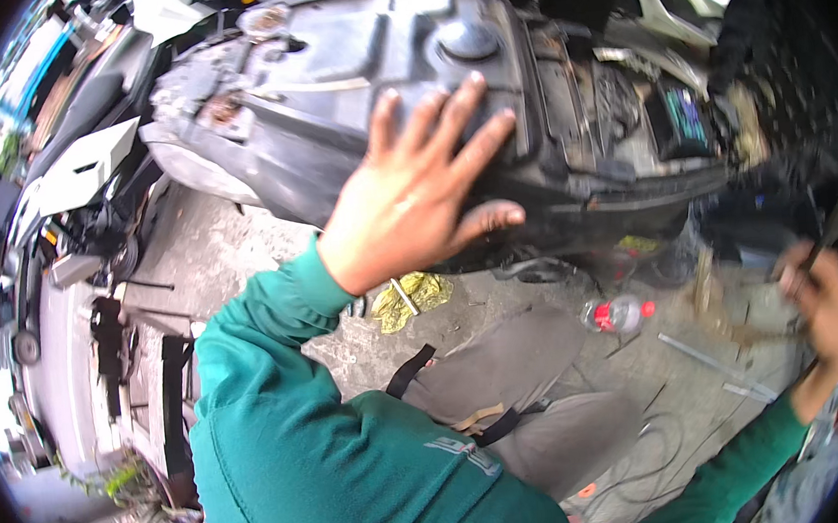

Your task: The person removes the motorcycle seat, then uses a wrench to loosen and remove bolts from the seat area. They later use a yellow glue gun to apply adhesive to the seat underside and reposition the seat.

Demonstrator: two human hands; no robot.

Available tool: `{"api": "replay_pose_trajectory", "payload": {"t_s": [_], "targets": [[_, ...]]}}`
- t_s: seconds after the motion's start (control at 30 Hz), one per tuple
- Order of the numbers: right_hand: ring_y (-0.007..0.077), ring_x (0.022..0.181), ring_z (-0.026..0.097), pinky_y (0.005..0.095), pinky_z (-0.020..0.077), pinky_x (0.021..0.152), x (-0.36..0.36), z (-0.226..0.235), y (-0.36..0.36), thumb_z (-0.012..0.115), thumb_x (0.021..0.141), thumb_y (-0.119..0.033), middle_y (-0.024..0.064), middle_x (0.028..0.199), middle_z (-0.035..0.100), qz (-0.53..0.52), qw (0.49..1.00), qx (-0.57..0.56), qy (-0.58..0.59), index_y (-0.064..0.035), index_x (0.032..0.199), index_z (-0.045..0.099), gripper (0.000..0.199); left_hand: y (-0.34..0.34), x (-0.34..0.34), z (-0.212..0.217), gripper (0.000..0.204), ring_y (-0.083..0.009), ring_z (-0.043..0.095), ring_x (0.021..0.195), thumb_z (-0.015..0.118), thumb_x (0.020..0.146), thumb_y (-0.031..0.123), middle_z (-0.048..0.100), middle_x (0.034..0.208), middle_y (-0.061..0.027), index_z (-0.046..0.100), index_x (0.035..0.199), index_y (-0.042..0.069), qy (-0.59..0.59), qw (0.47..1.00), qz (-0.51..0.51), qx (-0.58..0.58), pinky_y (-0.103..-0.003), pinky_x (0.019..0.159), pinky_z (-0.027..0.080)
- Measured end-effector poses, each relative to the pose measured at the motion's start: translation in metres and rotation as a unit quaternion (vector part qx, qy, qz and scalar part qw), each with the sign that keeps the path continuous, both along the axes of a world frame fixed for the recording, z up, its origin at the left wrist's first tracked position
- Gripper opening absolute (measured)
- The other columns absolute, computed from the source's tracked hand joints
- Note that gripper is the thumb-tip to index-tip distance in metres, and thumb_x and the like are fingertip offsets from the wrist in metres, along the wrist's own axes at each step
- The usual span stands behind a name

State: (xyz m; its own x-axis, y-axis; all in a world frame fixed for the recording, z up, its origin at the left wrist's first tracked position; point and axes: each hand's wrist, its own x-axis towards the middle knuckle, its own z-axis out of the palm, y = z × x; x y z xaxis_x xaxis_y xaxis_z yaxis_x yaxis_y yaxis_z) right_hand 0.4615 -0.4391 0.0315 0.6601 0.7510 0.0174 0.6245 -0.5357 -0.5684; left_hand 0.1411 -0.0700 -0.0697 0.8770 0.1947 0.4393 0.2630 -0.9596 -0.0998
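The left hand (413, 197) is spread wide and flat, with all its fingers apart, and it presses on the dark plastic body of a scooter (342, 59). It holds nothing; its grip is open. The scooter lies across the top of the view, and its covers are off, so you can see dirty parts and wires inside on the right. A round black cap (467, 38) sits on the body just above the fingertips. The right hand (819, 296) is far off at the right edge, well apart from the scooter body. Its fingers are curled shut around a thin dark tool (837, 220) that sticks up from the fist. The tool is blurry, so its kind is hard to tell. Both arms wear green sleeves (284, 423). Below the scooter is a grey concrete floor (229, 248). A yellow rag (410, 297) lies on the floor just under the left hand. A small clear bottle with a red cap (618, 314) lies on the floor between the two hands. The person's grey trousers (509, 383) show in the middle.
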Motion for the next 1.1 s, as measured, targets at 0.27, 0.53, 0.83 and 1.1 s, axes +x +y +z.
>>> {"api": "replay_pose_trajectory", "payload": {"t_s": [0.27,0.53,0.83,1.1], "targets": [[0.0204,0.083,0.074,0.0362,0.0567,0.078,-0.042,-0.208,-0.089,0.082,0.082,-0.026,0.0121,0.091,0.078,0.037,0.925,-0.263,0.273,-0.006,0.103,0.078,0.03,-0.003,0.007,0.02,0.078,-0.0363,0.04,0.143,0.049,0.098,0.067,0.031,0.165,-0.0198,0.044,0.155,0.014,0.025,0.997,0.047,-0.05,-0.059,0.123,0.01],[0.0443,0.123,0.061,0.0472,0.0491,0.103,-0.167,-0.288,-0.117,0.061,0.088,-0.011,0.0292,0.124,0.068,-0.15,0.924,-0.343,0.082,0.0025,0.133,0.064,0.047,0.001,0.006,0.012,0.075,-0.0366,0.038,0.145,0.051,0.1,0.059,0.027,0.167,-0.0186,0.038,0.159,0.014,0.068,0.991,0.048,-0.102,-0.057,0.12,0.022],[0.0376,0.109,0.067,0.0508,0.0523,0.091,-0.352,-0.025,-0.031,0.062,0.079,-0.011,0.0176,0.116,0.073,-0.104,0.914,-0.128,0.371,-0.0137,0.115,0.077,0.039,0.019,0.009,0.056,0.085,-0.046,0.032,0.148,0.063,0.096,0.046,0.026,0.164,-0.0302,0.026,0.163,0.012,0.178,0.97,-0.065,-0.154,-0.061,0.116,0.028],[0.0351,0.108,0.065,0.0464,0.0504,0.098,-0.423,0.088,-0.11,0.062,0.082,-0.009,0.0135,0.11,0.071,-0.472,0.872,0.044,0.124,-0.0128,0.108,0.075,0.029,0.012,0.051,0.061,0.086,-0.0436,0.047,0.131,0.063,0.09,0.063,0.039,0.152,-0.0255,0.037,0.153,0.011,0.368,0.93,-0.014,0.013,-0.054,0.108,0.038]]}}
